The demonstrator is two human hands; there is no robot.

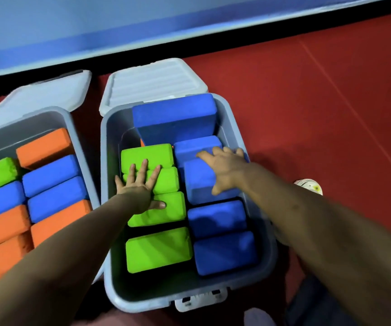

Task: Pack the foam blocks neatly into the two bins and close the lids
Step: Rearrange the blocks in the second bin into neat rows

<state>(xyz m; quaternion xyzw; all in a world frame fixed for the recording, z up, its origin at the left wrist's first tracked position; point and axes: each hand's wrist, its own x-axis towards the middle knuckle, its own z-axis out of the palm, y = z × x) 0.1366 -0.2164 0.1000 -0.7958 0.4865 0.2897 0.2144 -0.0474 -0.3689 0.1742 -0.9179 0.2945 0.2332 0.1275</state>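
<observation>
Right grey bin (110,267), red floor (319,102): green foam blocks (158,249) left column, blue foam blocks (225,252) right. Left hand (140,187), fingers spread, presses green; right hand (225,170), fingers spread, presses blue. Large blue block (175,118) tilted at far end. Left bin (81,147): orange, blue, green blocks. Lids (152,81) open.

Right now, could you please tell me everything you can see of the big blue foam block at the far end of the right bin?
The big blue foam block is the largest piece in the right bin. It looks like matte, soft foam with rounded corners. It sits at the far end, tilted, its top rising above the rim near the open lid and its lower edge dipping behind the green blocks and smaller blue blocks. Neither the left hand nor the right hand touches it.
</observation>
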